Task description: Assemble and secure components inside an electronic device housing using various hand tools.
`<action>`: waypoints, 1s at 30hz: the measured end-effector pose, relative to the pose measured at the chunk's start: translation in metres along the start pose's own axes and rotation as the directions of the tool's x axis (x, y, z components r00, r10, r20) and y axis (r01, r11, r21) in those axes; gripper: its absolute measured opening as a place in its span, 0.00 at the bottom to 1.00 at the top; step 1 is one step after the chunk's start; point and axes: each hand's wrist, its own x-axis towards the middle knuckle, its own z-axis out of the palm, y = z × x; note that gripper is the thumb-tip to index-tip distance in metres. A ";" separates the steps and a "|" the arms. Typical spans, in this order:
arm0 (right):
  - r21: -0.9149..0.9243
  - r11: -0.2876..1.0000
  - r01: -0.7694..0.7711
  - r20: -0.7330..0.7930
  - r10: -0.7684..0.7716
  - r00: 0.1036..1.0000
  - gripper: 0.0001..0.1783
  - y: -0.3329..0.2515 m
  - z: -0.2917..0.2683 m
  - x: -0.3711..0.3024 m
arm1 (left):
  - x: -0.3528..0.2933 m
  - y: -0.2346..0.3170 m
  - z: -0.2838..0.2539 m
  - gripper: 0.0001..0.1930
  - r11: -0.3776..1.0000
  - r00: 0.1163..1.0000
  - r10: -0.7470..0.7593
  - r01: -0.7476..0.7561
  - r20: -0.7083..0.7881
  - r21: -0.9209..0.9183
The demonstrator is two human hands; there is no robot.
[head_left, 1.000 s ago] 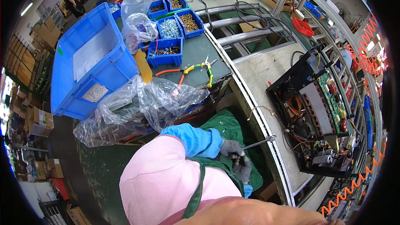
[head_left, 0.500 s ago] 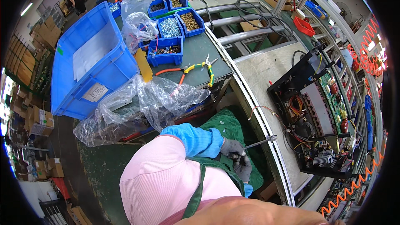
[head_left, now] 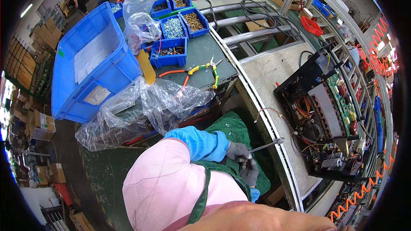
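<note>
Both my hands wear grey gloves and meet low in front of my green apron. My left hand (head_left: 238, 151), below a blue sleeve cover, is closed round the end of a slim metal tool (head_left: 265, 146) with a rounded head, like a wrench. The tool's head reaches over the metal rail (head_left: 286, 169) of the conveyor. My right hand (head_left: 249, 173) is just below, touching the left, its fingers curled in; what they hold is hidden. Right of the rail lies an opened black device (head_left: 327, 115) with circuit boards, coils and loose wires.
Left on the green bench are a large blue bin (head_left: 92, 55), clear plastic bags (head_left: 158, 98), small blue trays of screws (head_left: 183, 23), orange-handled pliers (head_left: 173, 73) and yellow-green cutters (head_left: 215, 72). A black cable (head_left: 257, 10) crosses the rollers. Orange coiled hoses (head_left: 364, 192) hang at right.
</note>
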 end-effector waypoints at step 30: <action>-0.713 0.611 0.344 0.004 -0.486 0.874 0.13 -0.046 0.064 -0.090 | -0.023 0.038 0.070 0.20 0.795 0.930 0.258 -0.359 0.263 0.489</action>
